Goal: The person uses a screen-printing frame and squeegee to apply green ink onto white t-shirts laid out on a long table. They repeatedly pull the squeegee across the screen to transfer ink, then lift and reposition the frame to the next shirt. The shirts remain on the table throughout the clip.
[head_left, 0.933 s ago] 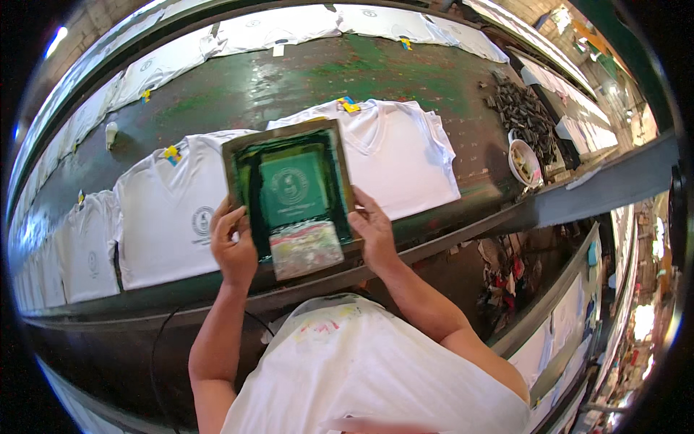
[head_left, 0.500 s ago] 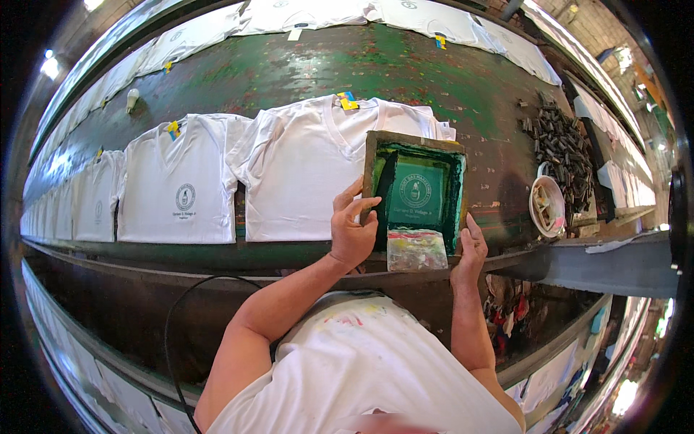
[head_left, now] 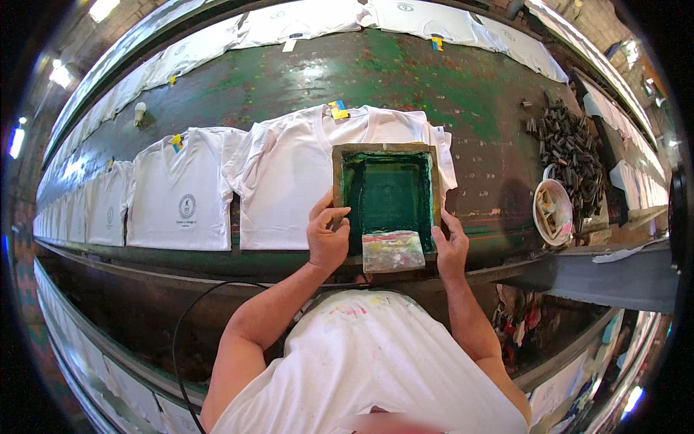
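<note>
Both my hands hold a wooden-edged printing screen (head_left: 385, 148) with dark green mesh, over the right part of a white V-neck T-shirt (head_left: 282, 184). My left hand (head_left: 330, 235) grips its left edge, and the fingers of my right hand (head_left: 451, 242) close on the lower right edge. A paint-smeared, pale rectangular piece (head_left: 392, 251) sits at the screen's near side. Through the mesh only a faint round design shows. Whether the screen touches the shirt I cannot tell.
To the left, a printed T-shirt (head_left: 181, 195) lies in a row of several others. A white bowl (head_left: 538, 210) and a heap of small dark cylinders (head_left: 567, 141) are on the right. A light bulb (head_left: 139, 113) stands on the green-stained table (head_left: 289, 79). More shirts line the far edge.
Both hands have shifted the screen left over the shirt and straightened it. Its mesh has turned from lighter green with a clear pale design to dark, with the design barely visible.
</note>
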Motion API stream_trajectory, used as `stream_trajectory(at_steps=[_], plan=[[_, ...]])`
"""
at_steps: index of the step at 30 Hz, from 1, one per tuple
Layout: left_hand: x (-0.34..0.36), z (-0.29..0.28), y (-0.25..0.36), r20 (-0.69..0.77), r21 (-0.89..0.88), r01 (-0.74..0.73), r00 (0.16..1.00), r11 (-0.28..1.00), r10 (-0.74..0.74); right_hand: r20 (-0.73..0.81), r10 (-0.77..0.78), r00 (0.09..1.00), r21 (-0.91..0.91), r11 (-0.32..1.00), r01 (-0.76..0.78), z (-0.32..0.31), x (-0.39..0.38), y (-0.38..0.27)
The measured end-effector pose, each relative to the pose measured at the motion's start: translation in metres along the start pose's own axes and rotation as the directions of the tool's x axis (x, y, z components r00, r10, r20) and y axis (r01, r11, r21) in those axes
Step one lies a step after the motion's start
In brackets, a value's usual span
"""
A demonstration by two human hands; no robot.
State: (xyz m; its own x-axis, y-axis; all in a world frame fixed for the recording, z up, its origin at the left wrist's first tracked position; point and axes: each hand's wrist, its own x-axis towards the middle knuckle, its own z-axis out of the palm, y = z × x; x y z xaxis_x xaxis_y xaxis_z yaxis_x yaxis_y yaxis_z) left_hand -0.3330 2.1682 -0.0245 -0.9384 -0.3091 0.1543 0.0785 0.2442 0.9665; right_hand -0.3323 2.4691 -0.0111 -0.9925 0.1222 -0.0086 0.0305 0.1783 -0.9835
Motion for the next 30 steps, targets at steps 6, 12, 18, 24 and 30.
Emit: stream_trajectory(at_steps=[6,12,18,24,30], plan=[[-0.002,-0.001,-0.001,-0.004,-0.029,0.026,1.0,0.999,-0.026,-0.033,0.06,0.998,-0.121,0.991,-0.064,-0.004,0.003,0.013],[-0.002,-0.004,0.002,0.014,-0.037,0.092,0.996,0.995,-0.092,-0.04,-0.071,0.997,-0.224,0.973,0.061,-0.005,0.004,0.019],[-0.001,-0.006,-0.002,0.023,0.03,0.039,0.999,0.999,-0.039,-0.028,-0.084,0.996,-0.208,0.975,0.077,-0.005,0.005,0.019],[-0.002,-0.006,-0.005,0.021,-0.018,0.083,0.996,0.996,-0.083,-0.026,-0.153,0.988,-0.305,0.942,0.138,-0.012,0.01,-0.006],[0.0,-0.008,-0.007,0.047,0.01,0.104,0.993,0.995,-0.104,0.455,-0.436,0.776,-0.338,0.722,0.604,-0.009,-0.019,-0.07]])
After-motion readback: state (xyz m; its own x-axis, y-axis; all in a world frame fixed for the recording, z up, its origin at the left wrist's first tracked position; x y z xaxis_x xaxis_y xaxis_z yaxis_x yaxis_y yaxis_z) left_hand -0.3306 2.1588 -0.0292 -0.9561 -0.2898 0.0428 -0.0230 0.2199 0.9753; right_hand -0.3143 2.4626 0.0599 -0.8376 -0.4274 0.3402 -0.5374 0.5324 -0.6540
